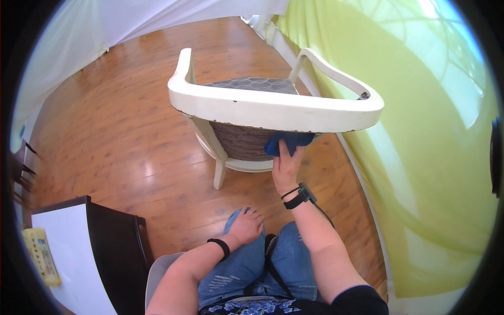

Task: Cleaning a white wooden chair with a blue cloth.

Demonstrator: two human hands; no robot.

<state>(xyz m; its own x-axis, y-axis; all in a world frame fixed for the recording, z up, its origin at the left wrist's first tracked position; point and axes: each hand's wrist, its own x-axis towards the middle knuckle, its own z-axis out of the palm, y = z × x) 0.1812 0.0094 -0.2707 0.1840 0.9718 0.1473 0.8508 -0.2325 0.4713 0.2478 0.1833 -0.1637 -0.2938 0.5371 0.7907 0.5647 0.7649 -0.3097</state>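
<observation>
A white wooden armchair (271, 110) stands in front of me with its back towards me; its paint is chipped along the lower edge of the top rail. My right hand (288, 163) holds a blue cloth (291, 142) against the upholstered chair back (240, 141), just under the rail, towards the right side. The fingers are spread over the cloth. Beyond the rail shows part of the grey patterned seat (252, 83). My left hand (246, 226) rests on my left knee, holding nothing, with its fingers slightly apart. Both wrists wear black bands.
At the lower left stands a dark cabinet with a white top (71, 252), bearing a yellow packet (41, 256) with writing. Dark furniture legs (25, 169) show at the far left. A yellow-green curtain (413, 157) hangs along the right, white cloth (71, 47) at the upper left.
</observation>
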